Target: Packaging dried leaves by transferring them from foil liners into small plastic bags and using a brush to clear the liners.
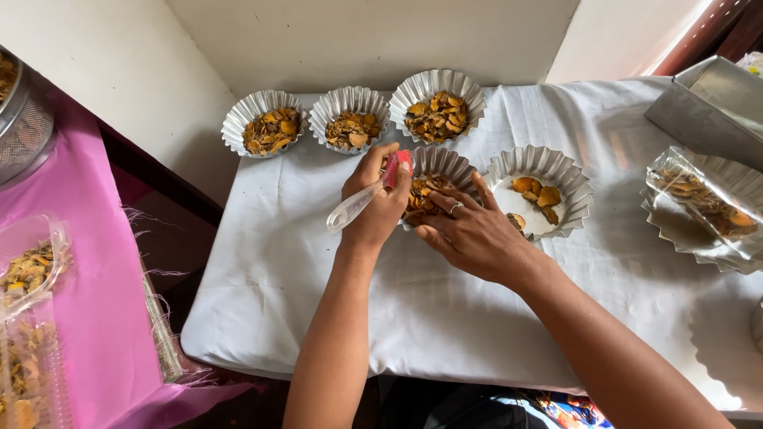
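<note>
A person's left hand (380,202) closes its fingers around a clear-handled brush with a red tip (367,195), held over a fluted foil cup (445,164) of dried orange-brown slices on a white cloth (302,270). The right hand (469,230), fingers half curled and a ring showing, rests on that cup's near rim, gripping nothing clearly. Behind the cup stand three filled foil cups (350,119); just right of it sits a nearly empty one (540,187).
</note>
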